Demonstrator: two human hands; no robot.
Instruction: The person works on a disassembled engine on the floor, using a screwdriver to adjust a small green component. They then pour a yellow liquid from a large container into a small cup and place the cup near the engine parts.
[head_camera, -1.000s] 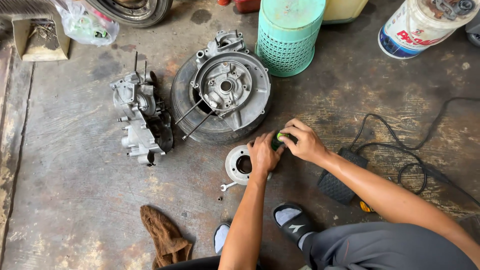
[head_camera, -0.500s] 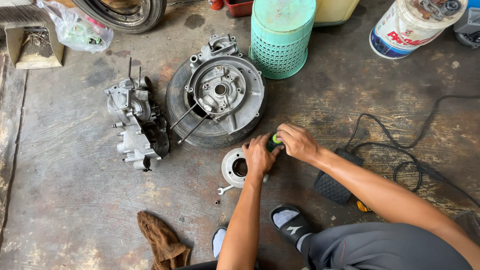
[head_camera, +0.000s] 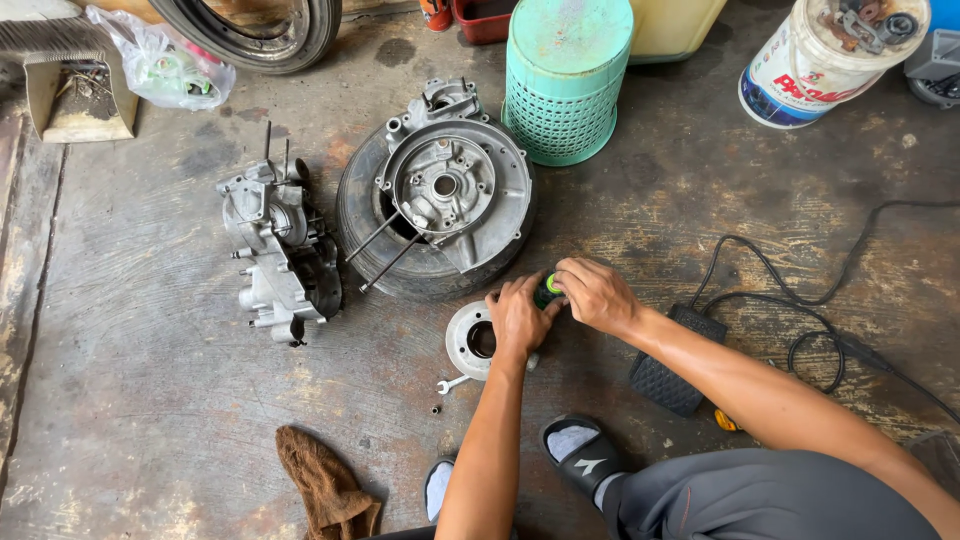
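The small green-and-black tool (head_camera: 549, 289) sits pinched between your two hands on the concrete floor (head_camera: 150, 430), just right of the round metal hub plate (head_camera: 470, 340). Your left hand (head_camera: 518, 318) curls closed around its lower end; your right hand (head_camera: 592, 292) grips the top — both touching it, neither nearer. Its long axis can't be made out. The engine casing on the tyre (head_camera: 440, 200) lies just beyond.

Tyre (head_camera: 365, 235) blocks ahead (seemingly); bare floor (head_camera: 150, 400) leftward.

Engine case (head_camera: 280, 255) left of tyre (head_camera: 365, 235) w/ cover (head_camera: 450, 185) on it; basket (head_camera: 565, 85) behind.
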